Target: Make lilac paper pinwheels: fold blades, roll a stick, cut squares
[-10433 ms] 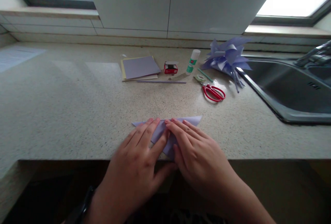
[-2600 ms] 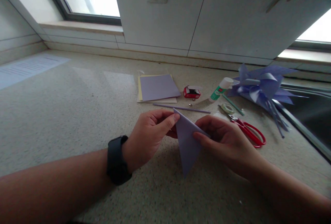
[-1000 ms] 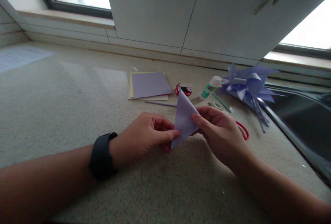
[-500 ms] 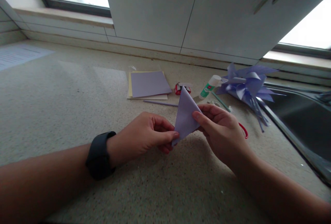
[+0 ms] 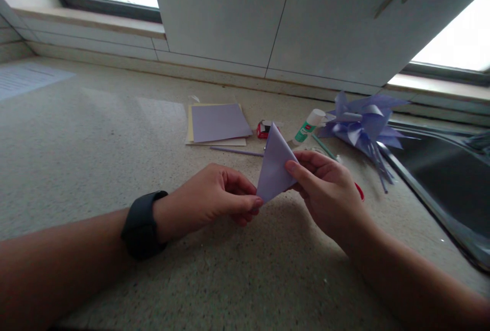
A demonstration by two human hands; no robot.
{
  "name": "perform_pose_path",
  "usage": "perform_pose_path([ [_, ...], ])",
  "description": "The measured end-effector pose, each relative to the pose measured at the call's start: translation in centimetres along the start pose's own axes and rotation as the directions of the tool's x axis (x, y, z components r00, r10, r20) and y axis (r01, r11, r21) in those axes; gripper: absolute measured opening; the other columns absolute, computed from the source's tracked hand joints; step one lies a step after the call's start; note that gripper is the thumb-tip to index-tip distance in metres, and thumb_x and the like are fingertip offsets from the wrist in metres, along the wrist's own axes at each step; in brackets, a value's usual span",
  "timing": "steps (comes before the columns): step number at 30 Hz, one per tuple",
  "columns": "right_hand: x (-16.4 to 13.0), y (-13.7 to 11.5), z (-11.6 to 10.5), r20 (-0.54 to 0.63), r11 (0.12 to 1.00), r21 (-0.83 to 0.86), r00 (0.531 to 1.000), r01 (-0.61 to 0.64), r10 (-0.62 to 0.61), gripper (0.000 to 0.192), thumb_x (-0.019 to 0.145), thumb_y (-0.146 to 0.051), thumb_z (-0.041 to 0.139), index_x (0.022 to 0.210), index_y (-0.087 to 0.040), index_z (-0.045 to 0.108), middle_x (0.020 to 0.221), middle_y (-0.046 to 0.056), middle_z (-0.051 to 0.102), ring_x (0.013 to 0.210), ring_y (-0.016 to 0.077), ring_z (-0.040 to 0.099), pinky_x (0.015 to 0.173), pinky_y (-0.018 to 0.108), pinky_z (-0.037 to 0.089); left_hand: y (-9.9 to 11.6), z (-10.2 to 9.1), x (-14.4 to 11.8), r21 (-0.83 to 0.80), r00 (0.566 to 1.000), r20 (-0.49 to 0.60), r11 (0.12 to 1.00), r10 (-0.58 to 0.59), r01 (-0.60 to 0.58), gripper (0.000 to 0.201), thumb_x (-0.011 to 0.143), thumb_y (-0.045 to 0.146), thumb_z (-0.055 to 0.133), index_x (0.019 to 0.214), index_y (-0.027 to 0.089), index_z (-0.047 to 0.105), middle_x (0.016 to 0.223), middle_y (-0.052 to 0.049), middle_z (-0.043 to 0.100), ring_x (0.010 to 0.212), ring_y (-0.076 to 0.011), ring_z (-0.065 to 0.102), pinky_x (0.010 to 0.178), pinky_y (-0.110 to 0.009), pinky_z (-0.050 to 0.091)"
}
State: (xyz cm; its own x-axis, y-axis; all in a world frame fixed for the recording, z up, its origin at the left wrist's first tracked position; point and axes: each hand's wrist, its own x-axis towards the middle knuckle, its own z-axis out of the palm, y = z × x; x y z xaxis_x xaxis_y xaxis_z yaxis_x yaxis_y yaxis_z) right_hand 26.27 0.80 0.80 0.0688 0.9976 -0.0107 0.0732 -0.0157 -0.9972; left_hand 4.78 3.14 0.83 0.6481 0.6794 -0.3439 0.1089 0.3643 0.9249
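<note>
A sheet of purple paper, folded into a triangle with its tip upward, is held between both hands above the counter. My left hand pinches its lower left corner between thumb and fingers. On the right edge, my right hand grips the paper with the thumb in front and the fingers behind. Behind the paper lie a small red box and a thin purple stick, each partly covered by it. A glue stick with a white cap is just beyond my right hand.
Purple and cream paper sheets are stacked at the back. Purple paper pinwheels on sticks rest at the edge of a metal sink. Red scissors-like handle peeks out beside my right hand. A printed sheet lies far left.
The left hand's pinch and the paper's lower corner have shifted slightly up. The whole view has drifted a little; both hands keep hold of the folded paper.
</note>
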Motion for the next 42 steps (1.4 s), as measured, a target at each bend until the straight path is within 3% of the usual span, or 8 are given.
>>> perform_pose_path([
  [11,0.01,0.02,-0.06,0.015,0.995,0.099,0.999,-0.03,0.029,0.013,0.084,-0.034,0.076,0.093,-0.025,0.072,0.081,0.0,0.073,0.066,0.0149,0.066,0.061,0.029,0.059,0.13,0.03,-0.01,-0.011,1.0,0.013,1.0,-0.005,0.005,0.006,0.08,0.022,0.076,0.076,0.018,0.075,0.069,0.0,0.072,0.059,-0.0089,0.063,0.059,-0.018,0.051],
  [22,0.15,-0.2,-0.22,0.021,0.965,0.249,0.997,-0.082,0.079,0.012,0.081,-0.033,0.079,0.085,-0.023,0.075,0.076,0.001,0.073,0.066,0.0147,0.068,0.063,0.028,0.06,0.27,-0.16,-0.23,0.134,1.0,0.009,0.991,-0.006,0.005,0.012,0.08,0.028,0.076,0.077,0.017,0.073,0.067,0.001,0.069,0.061,-0.0101,0.061,0.058,-0.019,0.044],
  [29,0.36,0.19,-0.49,0.217,0.941,0.223,0.954,-0.254,0.206,0.025,0.082,-0.042,0.078,0.089,-0.018,0.078,0.078,0.005,0.075,0.07,0.0163,0.07,0.068,0.028,0.058,0.07,-0.51,-0.16,0.195,0.998,0.056,0.98,-0.042,0.03,0.013,0.08,0.029,0.076,0.081,0.016,0.073,0.07,0.002,0.07,0.063,-0.01,0.06,0.059,-0.019,0.041],
  [36,0.08,-0.11,-0.44,0.104,0.921,0.331,0.978,-0.208,0.183,0.026,0.075,-0.035,0.084,0.065,-0.017,0.068,0.061,-0.002,0.063,0.055,0.0087,0.056,0.054,0.021,0.044,-0.03,-0.64,0.13,0.181,0.993,0.107,0.983,-0.056,0.036,0.012,0.082,0.03,0.074,0.08,0.017,0.074,0.069,0.003,0.068,0.063,-0.0095,0.058,0.06,-0.02,0.039],
  [42,-0.03,-0.29,-0.5,0.136,0.94,0.266,0.973,-0.215,0.184,0.025,0.075,-0.04,0.084,0.077,-0.017,0.075,0.066,0.001,0.066,0.057,0.0098,0.056,0.053,0.022,0.04,0.3,-0.64,-0.12,0.311,0.977,0.178,0.949,-0.117,0.057,0.011,0.081,0.028,0.071,0.081,0.017,0.075,0.072,0.002,0.068,0.063,-0.0109,0.056,0.057,-0.021,0.037],
])
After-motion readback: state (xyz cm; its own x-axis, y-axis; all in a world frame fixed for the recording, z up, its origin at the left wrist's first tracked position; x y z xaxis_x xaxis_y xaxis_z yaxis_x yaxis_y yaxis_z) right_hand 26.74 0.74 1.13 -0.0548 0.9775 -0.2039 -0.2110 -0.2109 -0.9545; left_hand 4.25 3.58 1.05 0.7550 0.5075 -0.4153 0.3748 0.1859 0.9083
